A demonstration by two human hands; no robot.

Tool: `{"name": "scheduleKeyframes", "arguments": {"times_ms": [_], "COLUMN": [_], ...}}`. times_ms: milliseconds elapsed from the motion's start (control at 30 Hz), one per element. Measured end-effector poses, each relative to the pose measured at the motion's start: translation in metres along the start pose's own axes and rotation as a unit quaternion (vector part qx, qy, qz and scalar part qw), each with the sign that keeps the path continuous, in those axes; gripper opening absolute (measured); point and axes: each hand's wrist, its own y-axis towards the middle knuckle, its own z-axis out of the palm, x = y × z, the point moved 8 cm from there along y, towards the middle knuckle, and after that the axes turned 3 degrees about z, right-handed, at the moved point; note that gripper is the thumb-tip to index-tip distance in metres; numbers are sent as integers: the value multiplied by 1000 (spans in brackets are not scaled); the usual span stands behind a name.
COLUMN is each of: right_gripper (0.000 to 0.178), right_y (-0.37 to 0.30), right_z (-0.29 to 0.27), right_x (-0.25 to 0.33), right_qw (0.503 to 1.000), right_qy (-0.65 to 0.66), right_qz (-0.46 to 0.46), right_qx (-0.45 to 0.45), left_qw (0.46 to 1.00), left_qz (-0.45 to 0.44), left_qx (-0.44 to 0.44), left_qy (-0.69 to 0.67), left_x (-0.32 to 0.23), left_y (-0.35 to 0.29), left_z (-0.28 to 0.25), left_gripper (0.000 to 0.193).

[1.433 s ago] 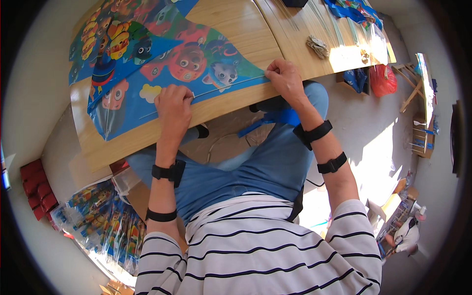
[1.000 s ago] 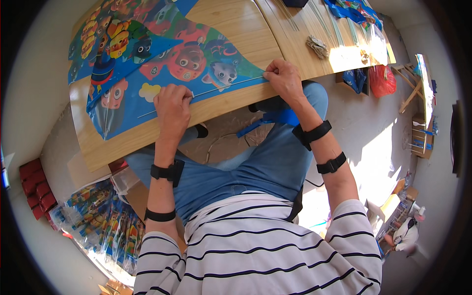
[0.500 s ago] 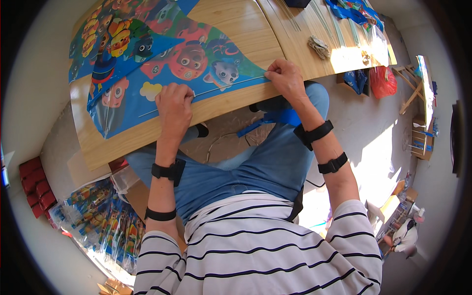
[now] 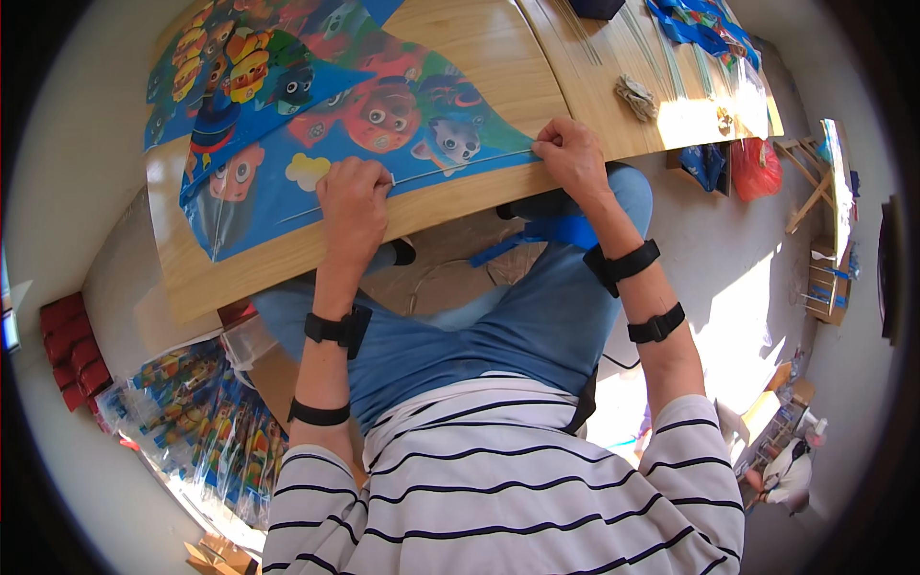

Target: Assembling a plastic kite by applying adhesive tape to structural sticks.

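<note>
"What's that sheet (image 4: 388, 115), upper left of the frame?"
"Thin plastic by the look, glossy and smooth."
"And the table (image 4: 479, 53), at the top?"
"Smooth wood-grain, softly shiny."
"The bag (image 4: 757, 171), upper right?"
"Shiny, crinkled plastic. The jeans (image 4: 460, 355), centre: matt denim."

A glossy blue sheet (image 4: 383, 120), printed with cartoon animals, lies flat toward eleven o'clock, narrowing to a point at its three o'clock end — a darker printed layer overlaps its ten o'clock part. A thin, pale rod (image 4: 460, 168) lies straight along its six o'clock edge, slanting slightly up toward two or three o'clock.
</note>
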Motion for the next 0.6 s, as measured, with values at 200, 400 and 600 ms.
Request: {"name": "scheduleKeyframes", "arguments": {"times_ms": [200,400,600], "right_gripper": [11,13,13], "right_y": [2,2,3], "right_z": [2,2,0], "right_x": [-9,-5,-7], "right_qw": [1000,1000,1000], "right_qy": [6,-4,11], "right_qz": [21,10,7], "right_qx": [14,12,17], "left_qw": [1000,1000,1000], "left_qz": [1,0,-10], "left_qx": [-1,-3,-1], "left_qy": [10,14,6], "left_x": [-1,-1,2], "left_y": [0,0,0], "left_z": [2,3,3], "left_gripper": [7,7,7]}}
